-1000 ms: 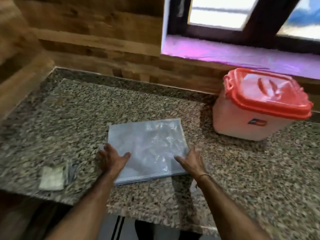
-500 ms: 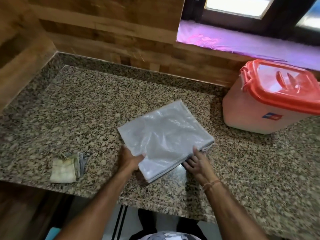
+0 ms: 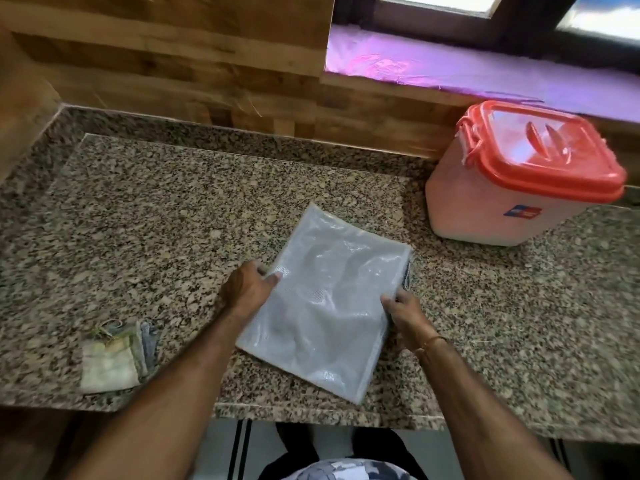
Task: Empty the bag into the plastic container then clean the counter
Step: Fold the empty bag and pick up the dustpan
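Left hand point(image 3: 247, 289) has the bag point(image 3: 329, 306) by its left edge, thumb lying on top, the other fingers tucked down at the edge where I can't really see them. Right hand point(image 3: 403, 315) is doing pretty much the same on the opposite edge: thumb on top, fingers curled round the side. So both are holding the bag, neither one is free. There's a thin thread band point(image 3: 429, 342) on the right wrist.

The bag itself is pale grey see-through plastic, looks flat and folded, and it sits diagonally on the speckled granite bench point(image 3: 173, 220), with its near corner close to the front edge.

The plastic container point(image 3: 485, 209) is at the back right of the bench, white body with the orange lid point(image 3: 540, 157) on, right by the wooden wall under the purple-looking windowsill point(image 3: 485, 77). It's not touching the bag.

Over at the front left there's a folded cloth point(image 3: 107, 365), apart from the left hand.
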A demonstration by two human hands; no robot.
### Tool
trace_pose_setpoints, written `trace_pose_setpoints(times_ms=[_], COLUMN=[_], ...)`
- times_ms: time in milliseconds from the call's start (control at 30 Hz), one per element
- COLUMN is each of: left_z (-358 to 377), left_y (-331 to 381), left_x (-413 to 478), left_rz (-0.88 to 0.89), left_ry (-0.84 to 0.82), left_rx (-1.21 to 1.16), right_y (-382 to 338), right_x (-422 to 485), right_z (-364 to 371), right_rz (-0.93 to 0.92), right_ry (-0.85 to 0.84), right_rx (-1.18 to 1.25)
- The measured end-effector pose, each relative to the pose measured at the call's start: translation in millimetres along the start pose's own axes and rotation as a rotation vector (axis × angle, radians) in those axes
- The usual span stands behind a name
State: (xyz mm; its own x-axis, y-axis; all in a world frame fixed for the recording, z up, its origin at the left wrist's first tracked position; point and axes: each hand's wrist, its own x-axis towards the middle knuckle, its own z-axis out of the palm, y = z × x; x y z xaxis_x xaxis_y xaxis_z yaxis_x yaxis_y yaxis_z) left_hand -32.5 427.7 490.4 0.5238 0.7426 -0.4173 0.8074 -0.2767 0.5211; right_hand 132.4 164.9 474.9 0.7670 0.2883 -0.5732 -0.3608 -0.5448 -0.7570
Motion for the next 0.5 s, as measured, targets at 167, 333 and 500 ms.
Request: trace_pose_setpoints(times_ms=[167,333,500], left_z=[3.9,19.6,18.7], left_y=[-3.8,-24.0,-27.4], left_x=[8.9,7.5,-3.7], left_rz=[-0.039,-0.183,-0.289], left_ry=[-0.037,-0.069,-0.083], left_rx=[-0.204,-0.373,-0.587], right_y=[-21.5,-9.0,0.8], right_x=[2.9,6.1,3.4], right_z=[-9.3,-13.9,-12.3], right_rz=[-0.082,0.01,0.063], right_ry=[-0.037,-0.021,0.04], right_rx=[-0.049,-0.166,-0.095])
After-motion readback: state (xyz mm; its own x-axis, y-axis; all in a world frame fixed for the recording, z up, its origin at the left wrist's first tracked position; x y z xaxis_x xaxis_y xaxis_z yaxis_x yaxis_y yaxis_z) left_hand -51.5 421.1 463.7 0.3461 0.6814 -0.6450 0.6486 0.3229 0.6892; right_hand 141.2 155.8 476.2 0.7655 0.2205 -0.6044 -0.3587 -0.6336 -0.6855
